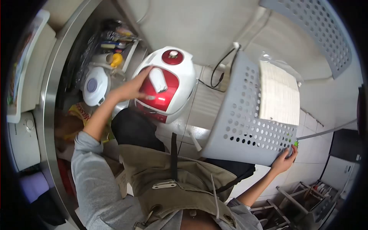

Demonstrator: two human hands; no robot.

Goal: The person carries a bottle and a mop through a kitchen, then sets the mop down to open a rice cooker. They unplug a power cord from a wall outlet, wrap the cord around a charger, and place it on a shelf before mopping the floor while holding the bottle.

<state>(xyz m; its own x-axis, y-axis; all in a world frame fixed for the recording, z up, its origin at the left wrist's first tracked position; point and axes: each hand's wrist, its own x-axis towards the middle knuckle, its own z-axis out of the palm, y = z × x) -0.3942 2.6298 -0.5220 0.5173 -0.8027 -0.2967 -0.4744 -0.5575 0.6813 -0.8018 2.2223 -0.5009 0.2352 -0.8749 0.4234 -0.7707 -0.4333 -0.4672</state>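
A white and red rice cooker (174,86) stands on the left of the middle, with a white handle (158,79) on its lid. My left hand (132,88) reaches over its left side, fingers spread and against or just above the red lid. To the right is a grey perforated plastic chair (237,115), on which a cream sheet (280,92), perhaps paper or cloth, lies in a clear wrapping. My right hand (284,160) has its fingers curled round the chair's near right edge, close to a small green piece (296,143).
A metal-edged counter (57,88) runs along the left. Beneath it are a white lidded container (95,86), a yellow object (116,59) and a yellow bag (78,111). A black cord (212,76) trails behind the cooker. Another grey perforated panel (314,30) rises top right.
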